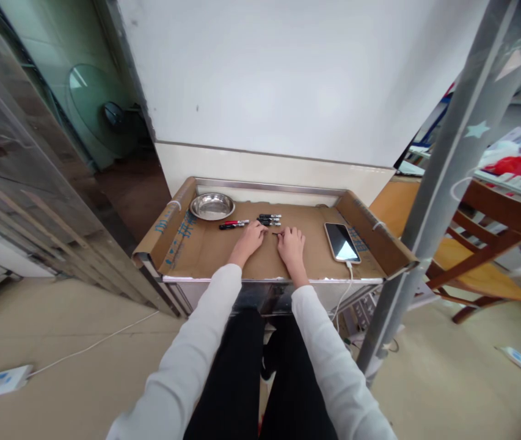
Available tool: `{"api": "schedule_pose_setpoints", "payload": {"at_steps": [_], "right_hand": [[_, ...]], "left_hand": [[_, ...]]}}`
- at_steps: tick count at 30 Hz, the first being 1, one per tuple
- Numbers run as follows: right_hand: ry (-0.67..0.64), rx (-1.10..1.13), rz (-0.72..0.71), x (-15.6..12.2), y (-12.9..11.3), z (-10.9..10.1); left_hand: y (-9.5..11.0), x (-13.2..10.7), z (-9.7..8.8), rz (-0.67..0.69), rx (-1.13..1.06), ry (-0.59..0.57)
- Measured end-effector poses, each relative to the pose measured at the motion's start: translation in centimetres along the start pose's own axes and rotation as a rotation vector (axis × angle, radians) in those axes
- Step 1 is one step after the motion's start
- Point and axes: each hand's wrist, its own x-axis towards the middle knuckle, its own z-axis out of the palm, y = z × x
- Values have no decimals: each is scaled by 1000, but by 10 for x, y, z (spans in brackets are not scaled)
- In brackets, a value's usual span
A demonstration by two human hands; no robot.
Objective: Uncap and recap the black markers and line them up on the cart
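My left hand (pixel 250 238) rests low over the cardboard-covered table top (pixel 260 266), its fingers curled together; what they hold, if anything, is hidden. Just beyond its fingertips lie several dark markers or pens (pixel 270 219), side by side. A red pen (pixel 235 222) and a black pen (pixel 231 227) lie to the left of that hand. Facing it across a small gap, my right hand (pixel 291 244) is closed, with a small dark thin piece (pixel 276 233) sticking out at its fingertips. That piece is too small to name.
A shallow metal bowl (pixel 212 207) stands at the back left. On the right lies a phone (pixel 342 243) with a white cable (pixel 348 284) hanging over the front edge. Cardboard flaps line both sides. A grey pole (pixel 429 201) and a wooden chair (pixel 484 244) stand at the right.
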Motion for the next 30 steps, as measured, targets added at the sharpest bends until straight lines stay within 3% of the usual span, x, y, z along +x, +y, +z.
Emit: {"api": "schedule_pose_setpoints", "payload": {"at_steps": [9, 15, 23, 30], "right_hand": [[-5, 28, -68, 0, 0, -1], [-2, 99, -114, 1, 0, -3], [49, 167, -66, 0, 2, -5], [2, 228, -162, 1, 2, -7]], "left_hand": [[11, -3, -13, 0, 24, -3], [17, -2, -17, 95, -10, -66], [22, -4, -22, 57, -3, -23], [23, -4, -23, 77, -72, 11]]}}
